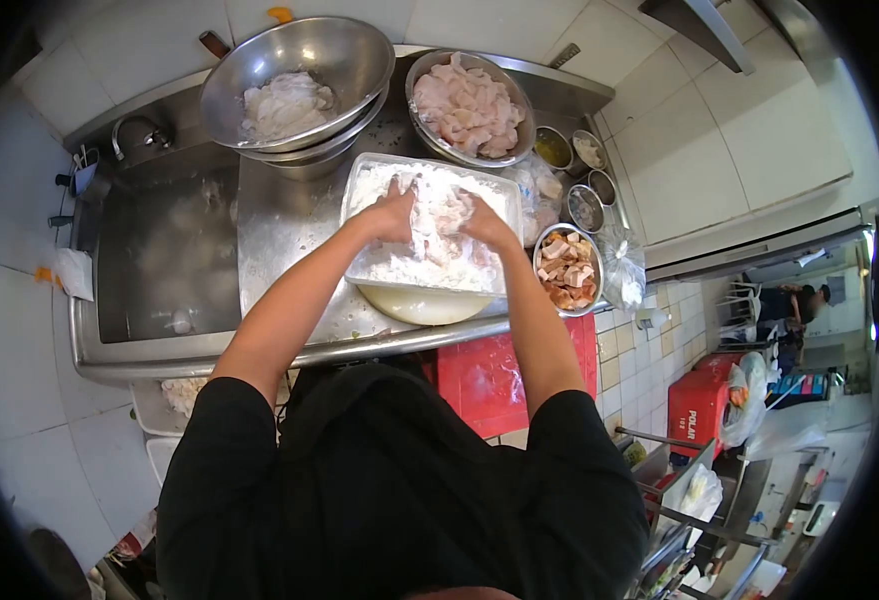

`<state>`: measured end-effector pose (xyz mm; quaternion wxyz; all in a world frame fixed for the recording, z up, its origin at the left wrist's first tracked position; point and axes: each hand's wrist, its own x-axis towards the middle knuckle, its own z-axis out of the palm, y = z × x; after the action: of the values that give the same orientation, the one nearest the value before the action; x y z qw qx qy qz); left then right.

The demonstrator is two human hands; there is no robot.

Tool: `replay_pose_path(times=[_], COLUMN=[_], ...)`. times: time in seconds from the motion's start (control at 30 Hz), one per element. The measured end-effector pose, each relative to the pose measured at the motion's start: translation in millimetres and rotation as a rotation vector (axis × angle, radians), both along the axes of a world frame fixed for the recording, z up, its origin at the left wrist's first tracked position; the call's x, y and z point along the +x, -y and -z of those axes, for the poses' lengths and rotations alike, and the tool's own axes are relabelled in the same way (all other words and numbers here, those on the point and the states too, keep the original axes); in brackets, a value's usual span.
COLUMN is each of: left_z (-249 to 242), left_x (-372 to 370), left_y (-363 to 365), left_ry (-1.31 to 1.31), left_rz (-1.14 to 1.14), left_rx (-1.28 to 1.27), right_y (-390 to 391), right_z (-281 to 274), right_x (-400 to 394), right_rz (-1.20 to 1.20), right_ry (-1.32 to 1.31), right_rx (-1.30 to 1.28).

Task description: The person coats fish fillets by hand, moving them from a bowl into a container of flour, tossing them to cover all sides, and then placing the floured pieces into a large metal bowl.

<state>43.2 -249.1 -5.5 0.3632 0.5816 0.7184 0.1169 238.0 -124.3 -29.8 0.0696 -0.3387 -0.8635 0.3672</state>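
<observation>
A rectangular white tub (pixel 369 270) of flour (pixel 384 185) sits at the middle of the steel counter, in front of me. Both my hands are down in it. My left hand (pixel 394 215) is at the left part of the flour, its fingers apart and partly sunk in. My right hand (pixel 484 222) reaches in from the right, with flour hiding most of its fingers. Between the hands lie flour-coated pieces of raw meat (pixel 444 215); whether the right hand grips one is hidden. The tub rests over a round pale lid or board (pixel 429 305).
Behind stand a steel bowl (pixel 374 65) with floured pieces, stacked on others, and a bowl of raw meat (pixel 469 105). At right are a bowl of browned meat chunks (pixel 566 270), small containers and plastic bags. A sink (pixel 164 260) lies left. A red crate (pixel 489 380) stands below.
</observation>
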Motion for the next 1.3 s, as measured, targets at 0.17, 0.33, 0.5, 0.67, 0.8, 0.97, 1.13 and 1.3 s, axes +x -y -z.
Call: replay_pose_path(times=[0.17, 0.33, 0.5, 0.67, 0.8, 0.97, 1.13, 1.3], left_z=[7, -8, -47, -11, 1, -15, -31, 6], left_x=[9, -18, -10, 16, 7, 7, -20, -4], left_y=[-7, -1, 48, 50, 36, 24, 33, 36], left_ry=[0.077, 0.379, -0.04, -0.17, 0.085, 0.24, 0.068, -0.082], left_rz=[-0.127, -0.139, -0.099, -0.19, -0.354, -0.358, -0.146, -0.039], left_rx=[0.204, 0.244, 0.021, 0.017, 0.234, 0.486, 0.168, 0.052], right_y=[29, 17, 14, 34, 48, 37, 9, 16], right_z=[-35, -44, -58, -44, -44, -60, -69, -5], right_x=[-18, -4, 8, -49, -67, -38, 28, 34], right_rz=[-0.021, -0.134, -0.178, -0.318, -0.305, -0.158, -0.239, -0.078], right_ry=[-0.194, -0.192, 0.138, 0.334, 0.21, -0.09, 0.125, 0.198], right_rx=[-0.147, -0.197, 0.18, 0.27, 0.24, 0.161, 0.194, 0.179])
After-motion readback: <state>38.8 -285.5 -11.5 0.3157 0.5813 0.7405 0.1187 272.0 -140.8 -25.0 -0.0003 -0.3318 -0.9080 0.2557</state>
